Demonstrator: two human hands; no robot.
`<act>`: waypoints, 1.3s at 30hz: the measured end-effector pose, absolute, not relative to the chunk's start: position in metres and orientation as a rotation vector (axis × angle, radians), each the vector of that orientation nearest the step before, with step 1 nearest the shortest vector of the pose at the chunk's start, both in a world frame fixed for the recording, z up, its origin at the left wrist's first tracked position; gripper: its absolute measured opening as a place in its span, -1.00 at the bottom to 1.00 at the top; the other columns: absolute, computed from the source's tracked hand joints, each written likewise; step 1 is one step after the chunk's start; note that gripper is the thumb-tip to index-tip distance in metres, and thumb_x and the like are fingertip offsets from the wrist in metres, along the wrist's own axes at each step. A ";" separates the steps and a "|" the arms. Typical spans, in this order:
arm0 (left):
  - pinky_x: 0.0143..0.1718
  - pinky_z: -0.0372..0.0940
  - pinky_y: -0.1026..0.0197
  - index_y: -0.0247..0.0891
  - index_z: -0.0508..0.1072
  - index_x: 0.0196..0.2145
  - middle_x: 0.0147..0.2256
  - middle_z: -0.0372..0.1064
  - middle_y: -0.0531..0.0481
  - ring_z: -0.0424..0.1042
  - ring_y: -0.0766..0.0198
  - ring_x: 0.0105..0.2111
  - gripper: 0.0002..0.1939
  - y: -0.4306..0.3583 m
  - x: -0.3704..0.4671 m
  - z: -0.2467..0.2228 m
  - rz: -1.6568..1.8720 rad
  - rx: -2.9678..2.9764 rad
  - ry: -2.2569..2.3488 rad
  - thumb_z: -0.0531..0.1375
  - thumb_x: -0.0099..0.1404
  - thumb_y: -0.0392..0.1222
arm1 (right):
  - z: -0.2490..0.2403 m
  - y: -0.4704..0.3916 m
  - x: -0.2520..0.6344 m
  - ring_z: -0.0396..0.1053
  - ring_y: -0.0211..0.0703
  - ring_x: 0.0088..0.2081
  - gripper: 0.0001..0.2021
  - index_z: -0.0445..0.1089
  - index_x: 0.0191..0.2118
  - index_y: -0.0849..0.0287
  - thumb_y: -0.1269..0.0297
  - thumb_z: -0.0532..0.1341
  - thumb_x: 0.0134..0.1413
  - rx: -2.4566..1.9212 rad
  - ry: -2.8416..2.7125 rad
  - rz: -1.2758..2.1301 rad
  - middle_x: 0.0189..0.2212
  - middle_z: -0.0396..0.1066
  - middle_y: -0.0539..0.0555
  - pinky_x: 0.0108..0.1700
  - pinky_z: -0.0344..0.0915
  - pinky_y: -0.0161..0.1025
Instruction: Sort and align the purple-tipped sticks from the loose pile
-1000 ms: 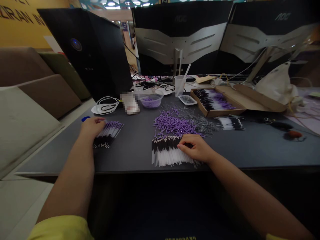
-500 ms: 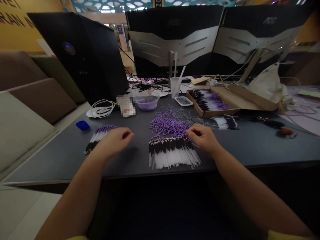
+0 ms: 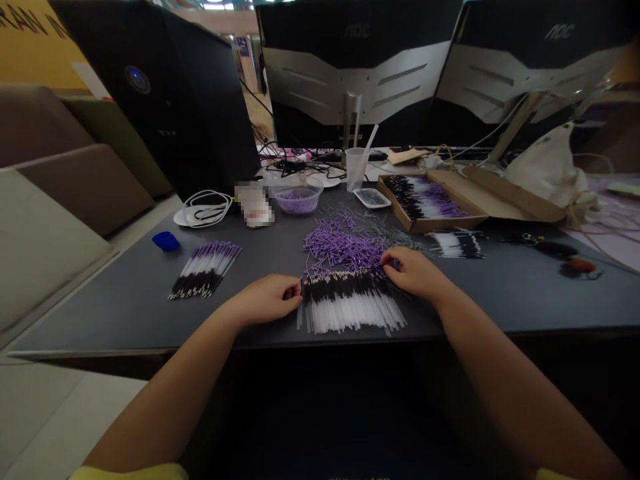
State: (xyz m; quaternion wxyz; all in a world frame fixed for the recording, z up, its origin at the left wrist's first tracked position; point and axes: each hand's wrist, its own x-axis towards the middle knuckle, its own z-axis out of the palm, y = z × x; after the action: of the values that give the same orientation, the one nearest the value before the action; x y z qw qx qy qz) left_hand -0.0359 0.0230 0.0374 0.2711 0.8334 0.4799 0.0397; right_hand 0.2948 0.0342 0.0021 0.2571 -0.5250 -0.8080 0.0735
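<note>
My left hand [image 3: 273, 298] is closed in a pinch on a thin black-and-clear stick [image 3: 299, 316] at the left end of a row. The row of sticks [image 3: 345, 310] lies side by side, black ends away from me and clear ends towards me. My right hand [image 3: 414, 272] has its fingers curled together at the right edge of a heap of small purple pieces [image 3: 343, 245]; what its fingertips hold, if anything, is hidden. To the left lies a bundle of sticks with purple tops [image 3: 206, 267], touched by neither hand.
Behind are a clear tub of purple pieces [image 3: 299, 200], a plastic cup [image 3: 355, 170], a small white tray [image 3: 373, 198] and an open cardboard box [image 3: 420, 222]. Grey bits [image 3: 400, 237] and white-black sticks [image 3: 456, 245] lie right. A blue object [image 3: 166, 241] sits left.
My left hand has moved right, from beside the purple-topped bundle to the left end of the row. My right hand stays by the purple heap. The view has tilted down slightly.
</note>
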 end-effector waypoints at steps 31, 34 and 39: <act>-0.49 0.07 0.21 -0.23 0.34 -0.47 -0.45 0.40 -0.11 0.34 0.17 -0.50 -0.84 0.020 -0.036 0.031 0.008 2.337 1.696 0.07 0.19 -0.14 | 0.001 0.030 0.284 0.33 -0.09 -0.27 -0.92 0.27 -0.30 0.18 0.38 0.05 0.18 -1.582 -2.390 0.108 -0.24 0.33 0.18 -0.20 0.22 -0.20; -0.44 0.11 0.19 -0.24 0.34 -0.40 -0.40 0.41 -0.13 0.37 0.14 -0.44 -0.83 0.018 -0.034 0.034 -0.092 2.397 1.689 0.01 0.25 -0.16 | -0.001 0.031 0.285 0.32 -0.11 -0.28 -0.93 0.25 -0.31 0.18 0.37 0.04 0.17 -1.558 -2.349 0.095 -0.26 0.32 0.17 -0.22 0.21 -0.22; -0.39 0.15 0.19 -0.25 0.29 -0.35 -0.36 0.39 -0.10 0.36 0.18 -0.40 -0.84 0.019 -0.031 0.037 0.052 2.498 1.596 -0.03 0.30 -0.20 | 0.004 0.031 0.285 0.29 -0.17 -0.39 -0.93 0.26 -0.33 0.18 0.33 0.07 0.14 -1.516 -2.210 0.111 -0.38 0.35 0.10 -0.33 0.16 -0.27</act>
State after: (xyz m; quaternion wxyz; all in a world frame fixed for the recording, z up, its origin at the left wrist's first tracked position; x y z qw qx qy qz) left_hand -0.0307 0.0193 0.0368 0.0883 0.8393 0.5362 0.0174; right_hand 0.2849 0.0306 0.0040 0.2276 -0.5505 -0.8022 0.0403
